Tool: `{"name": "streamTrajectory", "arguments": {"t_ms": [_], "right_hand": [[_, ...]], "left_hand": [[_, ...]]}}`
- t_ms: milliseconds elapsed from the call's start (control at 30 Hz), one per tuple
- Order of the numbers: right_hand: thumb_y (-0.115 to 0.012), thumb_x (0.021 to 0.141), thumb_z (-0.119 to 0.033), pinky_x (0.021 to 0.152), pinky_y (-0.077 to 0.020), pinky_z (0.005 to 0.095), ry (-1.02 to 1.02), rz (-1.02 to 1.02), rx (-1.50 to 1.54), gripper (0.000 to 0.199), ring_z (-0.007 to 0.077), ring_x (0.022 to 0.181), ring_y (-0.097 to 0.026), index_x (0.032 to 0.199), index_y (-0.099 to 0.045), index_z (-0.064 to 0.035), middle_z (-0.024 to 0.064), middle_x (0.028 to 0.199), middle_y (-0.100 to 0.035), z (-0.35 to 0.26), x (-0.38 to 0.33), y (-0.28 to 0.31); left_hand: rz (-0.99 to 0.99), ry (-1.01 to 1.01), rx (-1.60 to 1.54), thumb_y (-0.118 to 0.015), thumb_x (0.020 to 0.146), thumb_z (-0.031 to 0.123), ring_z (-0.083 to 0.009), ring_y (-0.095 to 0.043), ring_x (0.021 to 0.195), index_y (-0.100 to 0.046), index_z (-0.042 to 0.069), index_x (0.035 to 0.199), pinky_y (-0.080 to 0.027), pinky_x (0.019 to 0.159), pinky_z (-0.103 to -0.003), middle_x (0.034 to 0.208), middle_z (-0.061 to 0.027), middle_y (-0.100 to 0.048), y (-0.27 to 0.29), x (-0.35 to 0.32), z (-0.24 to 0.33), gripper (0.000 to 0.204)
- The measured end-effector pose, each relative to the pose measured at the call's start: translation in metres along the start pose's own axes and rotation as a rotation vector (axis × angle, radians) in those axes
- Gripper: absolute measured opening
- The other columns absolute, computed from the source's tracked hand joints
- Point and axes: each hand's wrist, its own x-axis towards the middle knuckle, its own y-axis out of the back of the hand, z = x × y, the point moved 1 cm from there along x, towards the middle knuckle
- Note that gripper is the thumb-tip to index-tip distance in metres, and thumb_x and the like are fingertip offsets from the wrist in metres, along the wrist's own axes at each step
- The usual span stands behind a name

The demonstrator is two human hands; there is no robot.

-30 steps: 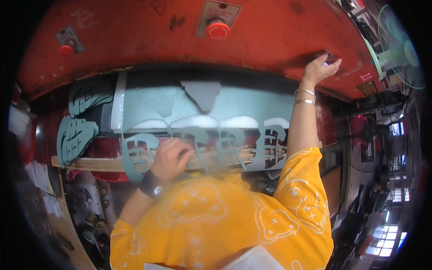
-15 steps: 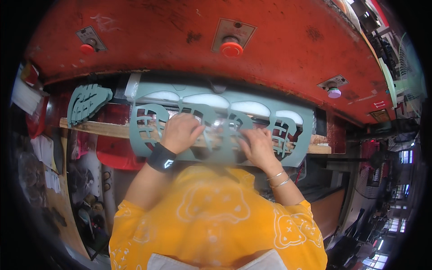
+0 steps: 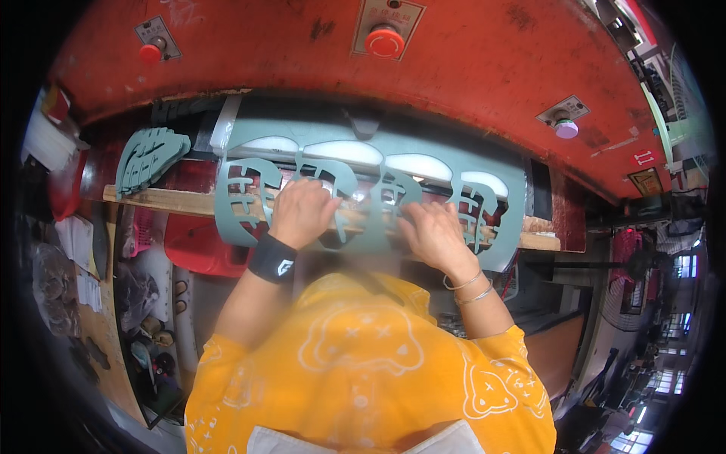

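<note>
Two bare hands are down on the work, both pressing on a grey-green flexible sheet (image 3: 499,227) punched with rows of sandal-strap cut-outs, which lies draped over a pale wooden rail (image 3: 162,200) at the mouth of the press. Nearest, the orange patterned shirt (image 3: 363,378) fills six o'clock. Just above it, the left hand (image 3: 301,212), black wristband (image 3: 272,259) at the wrist, sits at eleven o'clock from centre, fingers curled down on the sheet's middle cut-outs; whether they pinch a piece or only press, I cannot tell. The right hand (image 3: 432,233), thin metal bangles (image 3: 469,287) at the wrist, lies at about one o'clock, fingers spread flat on the sheet, nothing visibly clamped. My read: this looks like freeing cut shapes from the web, so keep one palm pinning the sheet against the rail while the other works each piece loose, easing rather than tearing. Farther out at ten o'clock, a loose grey-green leaf-shaped cut piece (image 3: 151,157) rests apart on the rail's left end. Beyond, the big red steel press head (image 3: 249,68) arches across twelve o'clock, a round red push button (image 3: 384,41) on it.
</note>
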Motion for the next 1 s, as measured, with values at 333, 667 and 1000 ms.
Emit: {"name": "streamTrajectory", "arguments": {"t_ms": [333,667,1000], "right_hand": [[-0.072,0.074,-0.032,0.095,-0.0399,0.0438,-0.098,0.342,0.246,0.062,0.0365,0.113,-0.050,0.124,-0.053,-0.0015,0.0219,0.124,-0.053,0.041,0.157,0.026],[-0.079,0.057,-0.029,0.102,-0.0301,0.0521,-0.196,0.341,0.546,0.070,0.0478,0.125,-0.034,0.121,-0.058,-0.0113,0.0254,0.142,-0.035,0.033,0.194,-0.016],[-0.077,0.062,-0.026,0.109,-0.0265,0.0394,-0.294,0.507,1.376,0.071,0.0297,0.130,-0.040,0.125,-0.056,-0.0014,0.0225,0.140,-0.041,0.102,0.150,0.006]], "left_hand": [[-0.383,0.185,-0.309,-0.066,0.081,0.027,-0.0287,-0.060,0.069,-0.063,0.003,0.074,-0.046,0.063,-0.041,0.072,-0.0116,-0.059,0.035,0.049,-0.011,0.025],[0.037,0.177,-0.365,-0.046,0.089,0.058,-0.0343,-0.037,0.132,-0.037,-0.004,0.137,-0.011,0.112,-0.051,0.138,-0.0218,-0.044,-0.010,0.153,-0.065,0.079],[0.006,0.244,-0.070,-0.067,0.081,0.036,-0.0331,-0.037,0.130,-0.039,-0.003,0.134,-0.017,0.111,-0.053,0.133,-0.0181,-0.048,-0.020,0.150,-0.055,0.071]]}}
